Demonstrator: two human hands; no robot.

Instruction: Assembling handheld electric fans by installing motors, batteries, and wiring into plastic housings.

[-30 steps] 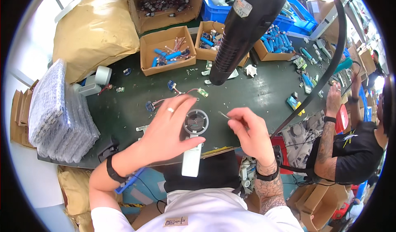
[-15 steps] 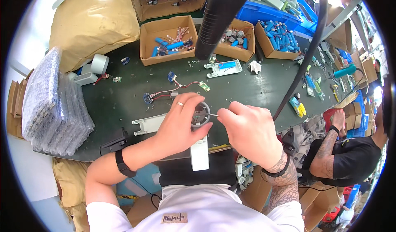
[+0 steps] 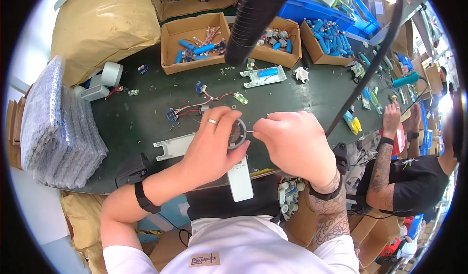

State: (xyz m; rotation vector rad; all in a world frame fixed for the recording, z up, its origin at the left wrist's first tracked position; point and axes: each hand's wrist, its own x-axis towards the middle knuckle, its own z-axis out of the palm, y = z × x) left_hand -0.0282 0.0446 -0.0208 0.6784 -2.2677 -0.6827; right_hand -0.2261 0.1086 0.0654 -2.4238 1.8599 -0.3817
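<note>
Your right hand has closed in, pinching a thin pin into the round part your left hand now grips, so insertion's underway.

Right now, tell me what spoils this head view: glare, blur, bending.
Head view: fisheye bends the green table edge near the rim; strong glare washes out the top right corner; a dark blurred hanging tool sits out of focus close to the lens; the left hand and right hand are sharp and evenly lit.
</note>
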